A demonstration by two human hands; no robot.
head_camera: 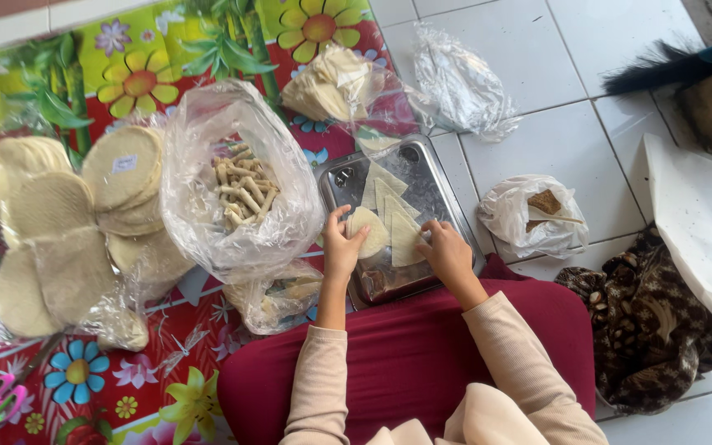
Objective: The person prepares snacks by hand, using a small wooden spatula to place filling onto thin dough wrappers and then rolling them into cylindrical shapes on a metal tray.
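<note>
A shiny metal tray (447, 198) rests against my red lap, with several pale triangular dough wrappers (386, 196) lying on it. My left hand (340, 245) holds a rounded piece of wrapper (372, 231) at the tray's left edge. My right hand (447, 252) presses its fingers on a triangular wrapper (405, 239) near the tray's front. Both arms wear beige sleeves.
A clear plastic bag of rolled pastry sticks (241, 191) stands left of the tray. Stacks of round wrappers in plastic (59, 222) lie on the flowered mat (142, 379). More bagged wrappers (335, 82), an empty bag (459, 82), a small white bag (533, 216) and a patterned cloth (648, 321) sit on white tiles.
</note>
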